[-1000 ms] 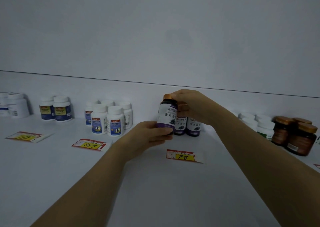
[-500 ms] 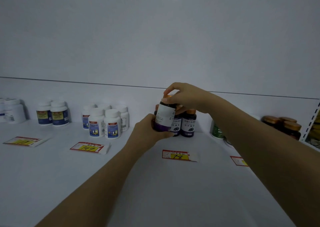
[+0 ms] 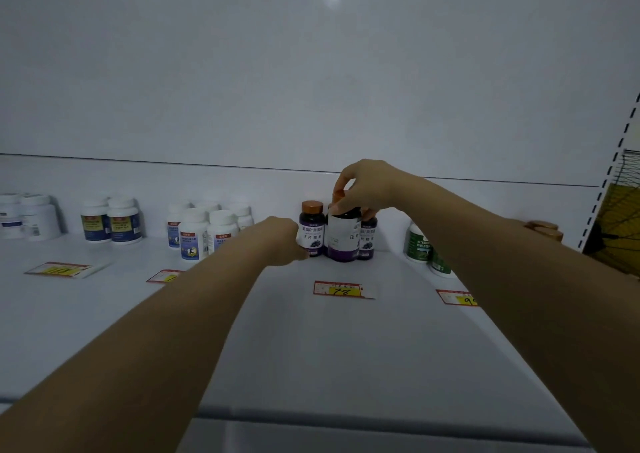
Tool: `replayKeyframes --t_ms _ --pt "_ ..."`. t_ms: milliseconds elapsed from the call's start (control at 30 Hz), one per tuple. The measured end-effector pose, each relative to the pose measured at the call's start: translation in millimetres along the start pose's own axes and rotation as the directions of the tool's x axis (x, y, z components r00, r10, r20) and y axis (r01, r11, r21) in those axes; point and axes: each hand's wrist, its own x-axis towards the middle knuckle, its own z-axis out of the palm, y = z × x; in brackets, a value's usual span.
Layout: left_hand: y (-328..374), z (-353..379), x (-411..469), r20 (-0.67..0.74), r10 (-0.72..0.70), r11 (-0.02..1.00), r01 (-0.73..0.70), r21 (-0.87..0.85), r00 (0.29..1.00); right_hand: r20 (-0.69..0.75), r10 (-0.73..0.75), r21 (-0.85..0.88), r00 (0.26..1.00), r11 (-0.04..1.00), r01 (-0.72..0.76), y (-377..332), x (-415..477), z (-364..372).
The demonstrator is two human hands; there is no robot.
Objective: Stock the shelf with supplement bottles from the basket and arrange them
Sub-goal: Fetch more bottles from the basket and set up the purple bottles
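Three dark purple-labelled supplement bottles with copper caps stand together at the back of the white shelf (image 3: pixel 346 348). My left hand (image 3: pixel 281 241) curls against the left bottle (image 3: pixel 312 232), fingers on its label. My right hand (image 3: pixel 367 186) pinches the cap of the middle bottle (image 3: pixel 343 239) from above; that bottle stands in front with its white back label towards me. The third bottle (image 3: pixel 368 241) is partly hidden behind it. The basket itself cannot be made out.
A price tag (image 3: pixel 343 290) lies in front of the dark bottles. White bottles (image 3: pixel 204 232) and blue-labelled ones (image 3: pixel 112 222) stand to the left, green-labelled bottles (image 3: pixel 420 246) to the right. Copper-lidded jars (image 3: pixel 543 228) show behind my right forearm. A yellow and black object (image 3: pixel 621 210) lies past the shelf upright.
The bottle both hands carried now stands on the shelf with my right hand on its cap. My left hand has shifted left to the neighbouring bottle.
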Motion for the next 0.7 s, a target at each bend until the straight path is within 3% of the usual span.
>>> replayKeyframes --t_ms 367,700 --pt "-22 3 -26 0.008 -0.092 0.996 0.092 -0.01 0.996 0.025 -0.072 0.014 0.997 0.997 0.071 -33 4 18" --pt "-155 -39 -119 -0.089 -0.341 0.94 0.342 -0.005 0.936 0.142 -0.331 0.073 0.933 0.943 0.323 -189 17 89"
